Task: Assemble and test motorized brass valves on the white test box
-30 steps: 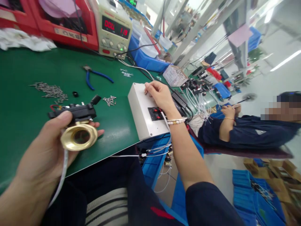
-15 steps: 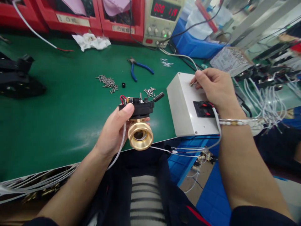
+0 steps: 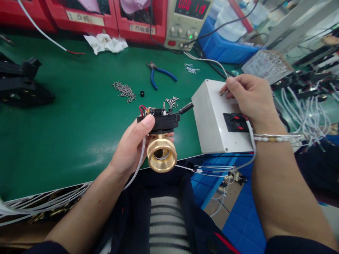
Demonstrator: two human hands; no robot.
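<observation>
My left hand [image 3: 134,144] is closed around a motorized brass ball valve. Its black actuator [image 3: 165,122] is on top, with red wires and a small lever sticking out, and the brass body [image 3: 162,155] turns its round opening toward me. A white cable [image 3: 138,164] hangs from the actuator past my wrist. At the right, my right hand [image 3: 247,97] pinches a small metal toggle switch [image 3: 221,93] on the face of a white control box [image 3: 212,116]; the fingertips partly hide it. Below that hand, a black terminal block [image 3: 234,122] with red clips holds a cable.
Blue-handled cutters [image 3: 160,74], loose screws [image 3: 124,91], a black cap [image 3: 142,94] and metal clips [image 3: 191,68] lie on the green mat [image 3: 79,116]. Red bins [image 3: 87,21] and a power supply [image 3: 185,24] stand behind. White cables [image 3: 304,109] crowd the right.
The whole scene has shifted slightly to the right in view. Inside the valve's opening, more of a pale curved surface now shows beside the dark gap. Both hands keep their grips.
</observation>
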